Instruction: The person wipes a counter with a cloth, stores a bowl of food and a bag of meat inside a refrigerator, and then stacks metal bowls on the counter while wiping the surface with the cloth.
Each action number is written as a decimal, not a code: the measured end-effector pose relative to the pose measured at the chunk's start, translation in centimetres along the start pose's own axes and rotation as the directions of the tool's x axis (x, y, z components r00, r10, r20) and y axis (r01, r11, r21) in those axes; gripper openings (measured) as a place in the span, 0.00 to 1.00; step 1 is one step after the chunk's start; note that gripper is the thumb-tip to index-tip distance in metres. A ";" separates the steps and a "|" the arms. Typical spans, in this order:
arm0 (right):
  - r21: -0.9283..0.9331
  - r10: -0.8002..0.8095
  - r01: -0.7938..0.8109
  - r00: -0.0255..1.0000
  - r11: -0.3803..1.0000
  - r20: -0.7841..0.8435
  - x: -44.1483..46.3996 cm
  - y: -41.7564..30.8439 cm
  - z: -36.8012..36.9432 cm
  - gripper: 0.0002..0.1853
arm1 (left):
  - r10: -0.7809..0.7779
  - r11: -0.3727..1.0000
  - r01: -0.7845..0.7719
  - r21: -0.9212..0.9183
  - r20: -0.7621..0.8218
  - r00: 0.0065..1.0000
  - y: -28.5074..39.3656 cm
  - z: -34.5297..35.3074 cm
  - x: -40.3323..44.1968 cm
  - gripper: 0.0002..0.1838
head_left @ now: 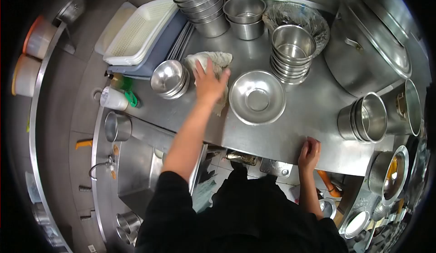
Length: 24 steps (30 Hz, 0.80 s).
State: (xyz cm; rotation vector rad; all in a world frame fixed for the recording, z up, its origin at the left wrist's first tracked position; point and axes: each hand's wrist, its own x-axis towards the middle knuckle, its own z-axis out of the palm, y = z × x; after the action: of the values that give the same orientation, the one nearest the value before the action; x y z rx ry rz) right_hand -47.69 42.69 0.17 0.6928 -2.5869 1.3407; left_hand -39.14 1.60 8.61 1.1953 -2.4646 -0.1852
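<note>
My left hand (209, 86) lies on a crumpled pale cloth (217, 58) on the steel worktop, with its fingers spread over the fabric. Left of the cloth sits a short stack of small steel bowls (168, 78). Just right of it is a wide, shallow steel bowl (257, 97), its inside facing up and nothing in it. My right hand (309, 152) rests at the front edge of the worktop (272, 139), loosely curled, with a gap between thumb and fingers and no object visible in it.
Stacked steel pots (200, 7), a lined container (302, 14) and a large lidded pot (363, 48) stand along the back. White baskets (141, 32) are at left, near a green-topped bottle (116, 98). Nested pots (363, 116) stand at right; a sink (138, 166) is lower left.
</note>
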 end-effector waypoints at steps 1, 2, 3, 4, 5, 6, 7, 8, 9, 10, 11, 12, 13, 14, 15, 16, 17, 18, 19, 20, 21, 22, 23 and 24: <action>-0.021 0.003 -0.003 1.000 1.000 0.002 0.3 -0.3 0.0 0.09 | -0.070 0.997 0.067 0.046 0.081 0.994 0.0 2.7 -0.5 0.50; -0.037 -0.011 0.010 1.000 0.999 -0.011 0.5 -1.1 0.3 0.09 | -0.069 0.997 0.066 0.034 0.082 0.994 -0.8 4.5 0.6 0.50; -0.047 -0.012 0.011 1.000 0.999 -0.016 0.3 -0.8 0.7 0.09 | -0.144 0.988 0.141 0.054 0.045 0.989 -1.6 6.4 1.8 0.50; -0.059 -0.022 0.020 0.999 0.998 -0.032 0.2 -0.1 0.9 0.09 | -0.217 0.974 0.216 0.071 0.011 0.976 -2.2 7.9 3.3 0.50; -0.073 -0.030 0.027 0.999 0.997 -0.042 0.2 0.1 1.3 0.08 | -0.216 0.975 0.214 0.064 0.022 0.976 -3.1 8.9 5.7 0.50; -0.090 -0.017 0.015 0.999 0.996 -0.027 -0.2 0.3 1.4 0.08 | -0.265 0.963 0.266 0.046 -0.021 0.964 -4.7 9.7 8.5 0.51; -0.128 -0.030 0.028 0.999 0.991 -0.015 -0.1 0.1 1.3 0.08 | -0.315 0.948 0.317 0.023 -0.065 0.947 -6.4 10.7 11.4 0.52; -0.165 -0.046 0.044 0.999 0.985 -0.011 0.3 0.1 1.5 0.08 | -0.323 0.946 0.323 -0.011 -0.085 0.943 -7.7 11.5 14.1 0.52; -0.185 -0.038 0.036 0.999 0.982 -0.008 0.3 0.3 1.9 0.08 | -0.331 0.944 0.328 -0.046 -0.101 0.938 -8.7 12.5 16.6 0.53; -0.200 -0.025 0.025 1.000 0.979 0.002 0.2 0.5 1.8 0.08 | -0.326 0.945 0.323 -0.040 -0.140 0.935 -8.9 13.5 18.9 0.52; -0.215 -0.013 0.015 1.000 0.976 0.012 0.1 0.6 1.7 0.08 | -0.320 0.947 0.320 -0.034 -0.180 0.930 -8.6 14.1 20.4 0.52; -0.212 -0.006 0.009 1.000 0.977 0.016 0.1 0.6 1.8 0.08 | -0.336 0.940 0.340 0.020 -0.114 0.935 -7.6 13.6 21.3 0.51; -0.232 0.003 0.000 1.000 0.973 0.013 0.2 0.3 1.9 0.08 | -0.351 0.932 0.354 0.075 -0.051 0.935 -6.5 13.1 22.1 0.50; -0.236 0.017 -0.013 1.000 0.972 0.015 0.1 0.0 1.8 0.08 | -0.350 0.935 0.352 0.035 -0.046 0.935 -5.9 13.5 22.2 0.45; -0.229 0.023 -0.020 1.000 0.973 0.012 0.2 -0.3 1.8 0.08 | -0.352 0.935 0.354 0.033 -0.040 0.935 -6.3 15.0 21.5 0.45; -0.236 0.000 0.002 1.000 0.972 0.010 0.2 0.2 1.9 0.08 | -0.213 0.975 0.217 0.054 -0.069 0.975 -6.7 17.2 21.0 0.43; -0.237 0.000 0.000 1.000 0.971 -0.002 0.4 -0.1 1.8 0.08 | -0.066 0.994 0.074 0.080 -0.094 0.993 -6.5 18.2 20.6 0.40; -0.223 -0.003 0.005 1.000 0.975 0.006 0.7 -0.5 1.8 0.08 | 0.040 0.997 -0.034 0.065 -0.096 0.995 -4.1 17.5 18.9 0.38; -0.209 -0.007 0.010 1.000 0.978 0.013 0.8 -0.9 1.8 0.08 | 0.145 0.989 -0.141 0.050 -0.099 0.984 -0.9 16.8 16.5 0.36; -0.212 -0.010 0.010 1.000 0.977 0.003 0.8 -1.1 1.8 0.08 | 0.249 0.968 -0.251 -0.013 -0.066 0.966 1.7 16.6 14.9 0.35; -0.228 -0.035 0.036 0.999 0.973 0.011 0.8 -1.1 1.7 0.07 | 0.350 0.933 -0.352 -0.079 -0.041 0.936 3.9 16.4 13.6 0.34; -0.244 -0.062 0.065 0.998 0.968 0.022 1.0 -1.0 1.7 0.07 | 0.411 0.899 -0.403 -0.170 0.014 0.911 5.8 15.7 12.4 0.32; -0.251 -0.069 0.071 0.998 0.965 0.017 1.1 -1.1 1.7 0.07 | 0.474 0.857 -0.444 -0.263 0.063 0.878 6.9 15.1 11.7 0.31; -0.250 -0.076 0.077 0.997 0.965 0.016 1.1 -1.2 1.7 0.07 | 0.476 0.853 -0.445 -0.272 0.058 0.878 6.9 14.6 11.6 0.31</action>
State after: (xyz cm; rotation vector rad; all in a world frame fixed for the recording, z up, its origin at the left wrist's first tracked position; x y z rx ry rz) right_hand -47.94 40.36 0.39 0.7443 -2.6402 0.9668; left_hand -56.51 -3.86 0.54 0.4750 -2.6532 -0.4285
